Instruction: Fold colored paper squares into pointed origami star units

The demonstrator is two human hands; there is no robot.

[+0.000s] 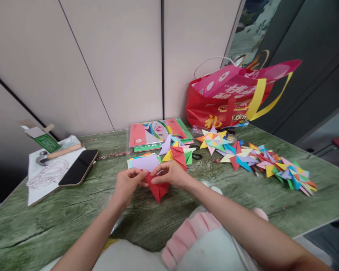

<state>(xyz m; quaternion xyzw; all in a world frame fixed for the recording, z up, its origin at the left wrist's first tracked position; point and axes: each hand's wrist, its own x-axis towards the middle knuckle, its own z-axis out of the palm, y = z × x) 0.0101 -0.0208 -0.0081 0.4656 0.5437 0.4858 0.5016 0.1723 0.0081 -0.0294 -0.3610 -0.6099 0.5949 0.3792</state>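
Between my two hands is a red sheet of folding paper (159, 191), partly folded, with a point hanging downward. My left hand (130, 183) pinches its left upper edge between thumb and fingers. At the upper right of the paper, my right hand (172, 174) grips it with thumb and forefinger. Just behind the hands lies a stack of coloured paper squares (144, 162), a lilac one on top. Several folded paper pieces (179, 155) in red, yellow, green and lilac sit beyond my right hand.
Folded paper stars (237, 155) spread over the right of the green table (81, 222). Behind are paper packs (158, 133) and a red bag (214, 101). A phone (79, 167), a hammer (59, 152), beads (49, 175) and a small green box (46, 141) occupy the left.
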